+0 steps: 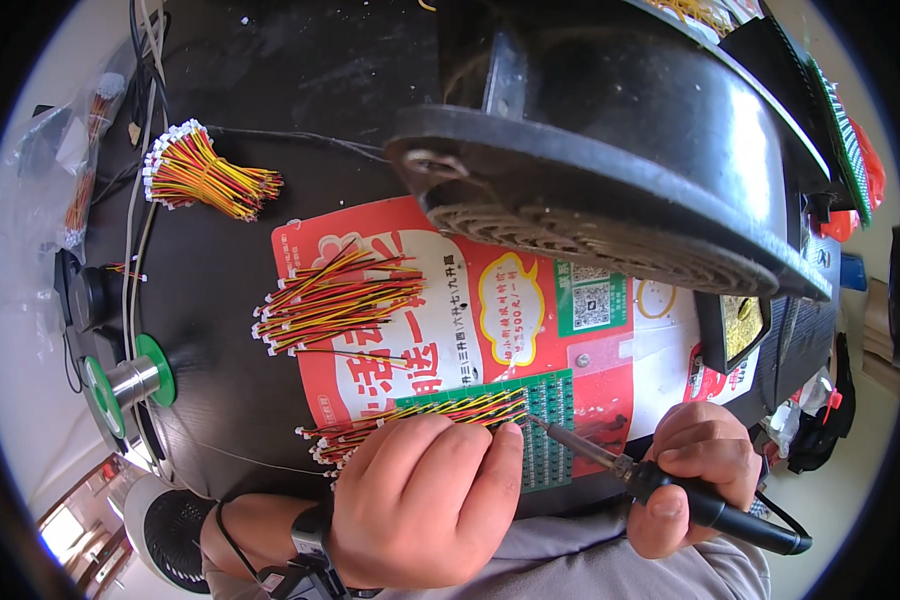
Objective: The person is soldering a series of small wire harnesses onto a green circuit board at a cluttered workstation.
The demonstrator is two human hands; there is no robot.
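Note:
My right hand [705, 450] grips the black handle of a soldering iron [582, 445], whose tip points left and meets the green circuit board [550, 465] near the wire ends. My left hand [425, 500] is closed over the board's left part, its fingertips beside that tip; what it pinches is hidden. Short red, yellow and black wires [460, 408] with white connectors lie in a row across the board, their connectors off its left side. Farther back, a loose pile of similar wires [340, 300] rests on a red printed mat [600, 400].
A large black fan [610, 165] overhangs the back right. Below it sits a yellow tip-cleaning pad [743, 325] in a black holder. At left stand a green-flanged solder spool [135, 385], cables [133, 260] and a tied wire bundle [210, 175]. Thin solder wire runs toward my left hand.

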